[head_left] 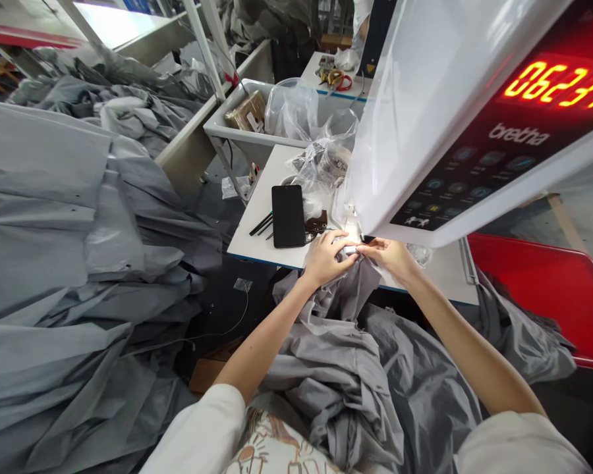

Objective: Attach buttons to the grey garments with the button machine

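Observation:
At the lower end of a white machine (pixel 425 105) with a lit red display, both hands meet over gathered grey fabric (pixel 346 289). My left hand (pixel 325 257) is closed on the fabric's upper edge, its fingertips at a small white piece (pixel 350 249) that I cannot make out. Close beside it, my right hand (pixel 388 255) pinches the same edge just below the machine head. The fabric hangs off the table's front edge and spreads over the lap. What lies under the fingertips is mostly hidden.
A black phone (pixel 288 216) lies on the white table (pixel 250 230) left of the hands, beside dark pens. Behind it are clear plastic bags (pixel 326 158) and a grey bin (pixel 227 131). Grey fabric heaps (pixel 44 250) fill the left. A red tray (pixel 548 296) stands right.

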`<state>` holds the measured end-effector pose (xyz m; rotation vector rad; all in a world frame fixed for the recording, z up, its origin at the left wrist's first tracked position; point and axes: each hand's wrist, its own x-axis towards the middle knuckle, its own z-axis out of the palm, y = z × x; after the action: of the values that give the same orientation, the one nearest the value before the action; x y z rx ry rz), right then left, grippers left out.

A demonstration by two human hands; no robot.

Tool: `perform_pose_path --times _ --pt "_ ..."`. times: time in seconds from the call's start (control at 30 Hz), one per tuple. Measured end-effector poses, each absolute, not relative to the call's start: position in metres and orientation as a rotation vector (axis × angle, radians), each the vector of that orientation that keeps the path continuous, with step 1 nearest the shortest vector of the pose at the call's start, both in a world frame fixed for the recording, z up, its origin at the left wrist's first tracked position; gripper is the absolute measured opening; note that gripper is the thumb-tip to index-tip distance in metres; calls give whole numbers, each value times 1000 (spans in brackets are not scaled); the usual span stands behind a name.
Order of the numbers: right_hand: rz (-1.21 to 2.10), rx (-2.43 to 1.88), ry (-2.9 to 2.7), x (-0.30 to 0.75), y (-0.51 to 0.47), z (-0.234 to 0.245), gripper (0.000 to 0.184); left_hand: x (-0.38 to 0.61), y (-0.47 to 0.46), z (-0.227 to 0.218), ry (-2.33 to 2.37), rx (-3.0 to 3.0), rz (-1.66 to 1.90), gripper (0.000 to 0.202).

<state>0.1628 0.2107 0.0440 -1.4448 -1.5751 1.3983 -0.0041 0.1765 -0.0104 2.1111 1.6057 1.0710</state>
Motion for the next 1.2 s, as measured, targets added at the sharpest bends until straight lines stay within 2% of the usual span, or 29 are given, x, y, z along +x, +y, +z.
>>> perform_pose_path --times 0.3,0.57,0.8,1.2 --pt "1308 -1436 -1702 164 212 40 40 -4 177 -10 1596 2105 1070 23" --pt "838 -1325 -2102 167 200 41 36 -5 176 -10 1569 2084 1081 23" --pt "1011 -1317 -1947 170 198 28 39 -5 177 -10 1582 2085 1068 24" --pt "880 -1310 -1962 168 193 31 33 -5 177 -11 1573 2095 1084 22"
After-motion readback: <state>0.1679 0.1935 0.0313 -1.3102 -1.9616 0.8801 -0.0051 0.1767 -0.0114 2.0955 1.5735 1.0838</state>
